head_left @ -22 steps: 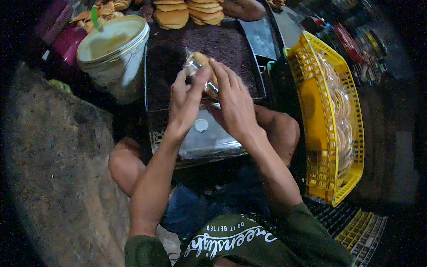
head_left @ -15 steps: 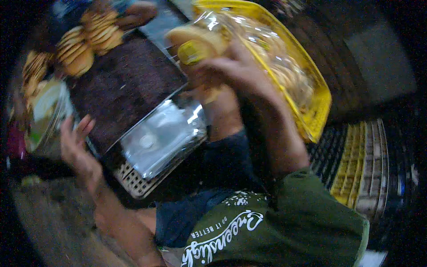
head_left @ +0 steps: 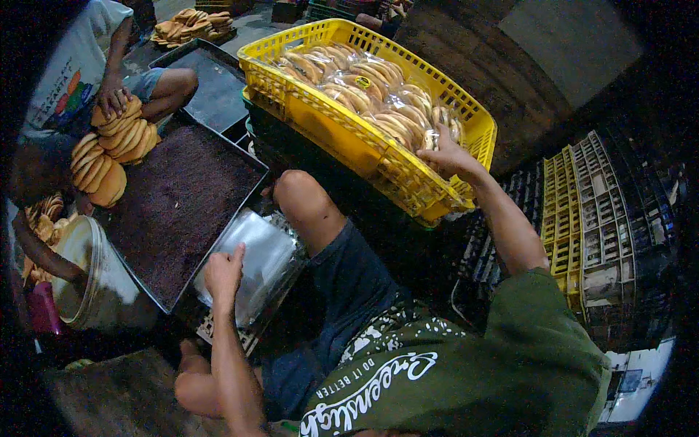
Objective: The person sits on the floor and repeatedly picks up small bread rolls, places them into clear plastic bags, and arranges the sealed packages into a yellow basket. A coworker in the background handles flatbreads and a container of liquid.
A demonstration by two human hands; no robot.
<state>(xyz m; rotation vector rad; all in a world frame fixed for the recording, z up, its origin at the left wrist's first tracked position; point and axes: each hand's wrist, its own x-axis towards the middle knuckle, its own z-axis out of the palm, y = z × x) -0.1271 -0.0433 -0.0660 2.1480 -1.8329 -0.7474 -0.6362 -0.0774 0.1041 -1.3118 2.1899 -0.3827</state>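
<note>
My right hand reaches into a yellow plastic crate, its fingers and thumb closed round the near right end of a clear bag of buns. More bagged flat buns fill the crate in rows. My left hand is by the left edge of a stack of clear plastic bags. Its thumb stands out from loosely bent fingers, partly hidden, with nothing visible in them. The bags lie on a pale slotted crate beside my knee.
A metal tray of dark crumbly filling lies ahead, with stacked buns on its far left corner. Another person's hand touches more buns; another arm dips into a white bucket. Stacked crates stand at right.
My right hand has moved right and nearer, and the bag of buns it held up is now down in the yellow crate. My left hand has moved right, to the plastic bags.
</note>
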